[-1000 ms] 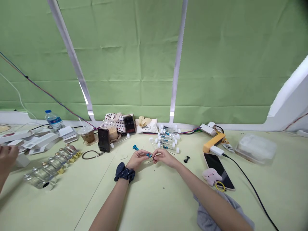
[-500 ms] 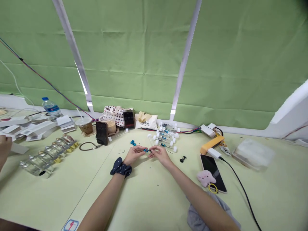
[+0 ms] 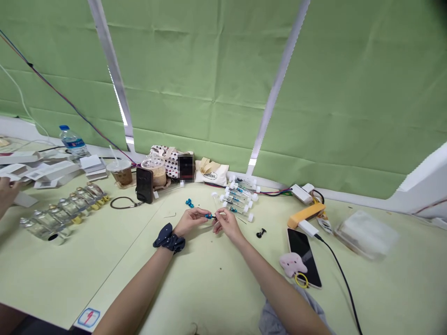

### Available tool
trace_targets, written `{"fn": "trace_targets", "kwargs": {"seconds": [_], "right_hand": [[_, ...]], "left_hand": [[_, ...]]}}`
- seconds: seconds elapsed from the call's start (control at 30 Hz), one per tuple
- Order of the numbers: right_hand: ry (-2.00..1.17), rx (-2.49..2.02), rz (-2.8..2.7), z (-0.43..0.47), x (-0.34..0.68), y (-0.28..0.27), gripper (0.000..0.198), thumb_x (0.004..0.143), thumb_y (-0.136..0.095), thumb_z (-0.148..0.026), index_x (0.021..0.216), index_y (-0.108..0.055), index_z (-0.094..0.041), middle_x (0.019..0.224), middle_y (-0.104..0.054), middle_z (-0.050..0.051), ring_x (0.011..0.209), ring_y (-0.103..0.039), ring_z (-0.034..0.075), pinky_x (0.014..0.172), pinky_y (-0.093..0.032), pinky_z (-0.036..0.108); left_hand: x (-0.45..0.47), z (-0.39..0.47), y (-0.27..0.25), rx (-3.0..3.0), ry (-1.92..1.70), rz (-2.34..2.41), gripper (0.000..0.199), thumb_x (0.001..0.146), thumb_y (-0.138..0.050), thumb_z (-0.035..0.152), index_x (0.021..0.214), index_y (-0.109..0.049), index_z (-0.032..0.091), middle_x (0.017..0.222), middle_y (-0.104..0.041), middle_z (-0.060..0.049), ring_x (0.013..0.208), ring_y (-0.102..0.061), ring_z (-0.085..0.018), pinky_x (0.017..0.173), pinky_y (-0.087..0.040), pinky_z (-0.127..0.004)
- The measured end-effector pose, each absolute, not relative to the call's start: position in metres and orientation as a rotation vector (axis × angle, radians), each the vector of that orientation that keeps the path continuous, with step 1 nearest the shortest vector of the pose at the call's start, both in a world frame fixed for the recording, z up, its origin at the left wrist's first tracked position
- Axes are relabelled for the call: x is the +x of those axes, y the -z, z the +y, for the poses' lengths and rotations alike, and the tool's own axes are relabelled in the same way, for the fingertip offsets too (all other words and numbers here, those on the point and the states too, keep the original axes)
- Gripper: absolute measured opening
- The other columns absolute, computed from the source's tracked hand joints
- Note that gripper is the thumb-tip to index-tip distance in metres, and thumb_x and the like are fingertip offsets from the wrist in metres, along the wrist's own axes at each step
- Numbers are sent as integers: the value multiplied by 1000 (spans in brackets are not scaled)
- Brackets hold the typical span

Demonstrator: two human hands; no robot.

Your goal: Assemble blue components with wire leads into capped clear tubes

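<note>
Pinched between the fingers of my left hand (image 3: 190, 221) is a small blue part (image 3: 208, 216). My right hand (image 3: 227, 225) meets it from the other side, its fingertips closed on a small dark piece at the blue part's end; what kind it is I cannot make out. Behind my left hand lie more small blue parts (image 3: 189, 203). Several clear tubes with white caps (image 3: 240, 197) and blue pieces inside lie just beyond my right hand. A black spool-like part (image 3: 261, 233) rests to the right, and a thin hex key (image 3: 170, 215) to the left.
Glass bottles in a rack (image 3: 64, 211) and white boxes (image 3: 56, 172) stand at left, where another person's hand (image 3: 7, 195) reaches in. Drink cups (image 3: 120, 172) and a propped phone (image 3: 144, 185) sit behind. At right are a phone (image 3: 305, 260), a cable (image 3: 340, 270) and a plastic box (image 3: 366, 232).
The view has shifted a little, so most table items appear slightly left. Both my hands still hold the blue part together; my right fingers have shifted their grip slightly.
</note>
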State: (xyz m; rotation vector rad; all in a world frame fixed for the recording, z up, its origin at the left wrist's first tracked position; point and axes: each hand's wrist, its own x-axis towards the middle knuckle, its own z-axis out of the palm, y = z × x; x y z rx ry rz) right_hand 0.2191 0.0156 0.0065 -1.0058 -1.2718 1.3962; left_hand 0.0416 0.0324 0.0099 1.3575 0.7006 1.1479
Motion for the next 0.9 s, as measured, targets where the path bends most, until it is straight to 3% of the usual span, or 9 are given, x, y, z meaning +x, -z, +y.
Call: {"fn": "trace_targets", "kwargs": {"seconds": [0.23, 0.37, 0.67, 0.9], "right_hand": [[-1441, -942, -1364, 13, 225, -11, 45, 64, -68, -47, 92, -46, -20, 70, -62, -2, 46, -60, 11, 42, -47, 21], [-1433, -978, -1399, 14, 228, -8, 39, 71, -60, -51, 88, -49, -18, 65, -63, -1, 43, -58, 10, 40, -43, 19], [-1382, -1091, -1443, 17, 227, -1, 47, 72, -52, -61, 68, -56, -14, 52, -57, -1, 36, -50, 7, 33, -34, 17], [-1428, -1089, -1463, 15, 225, -5, 47, 73, -52, -60, 68, -58, -14, 50, -55, -2, 36, -47, 6, 35, -32, 16]], "left_hand": [[42, 34, -6, 1271, -1205, 711, 25, 58, -77, 18, 80, -68, 12, 91, -68, -10, 83, -62, -19, 78, -50, -33], [40, 33, -6, 1254, -1112, 702, 29, 59, -76, 20, 85, -67, 12, 93, -67, -10, 74, -64, -19, 64, -52, -31], [40, 34, -4, 1246, -1116, 706, 29, 61, -75, 23, 87, -68, 11, 91, -69, -11, 80, -64, -20, 79, -50, -37], [35, 38, 3, 1283, -1123, 757, 26, 62, -75, 22, 85, -69, 11, 91, -69, -11, 79, -64, -19, 77, -50, -33]]}}
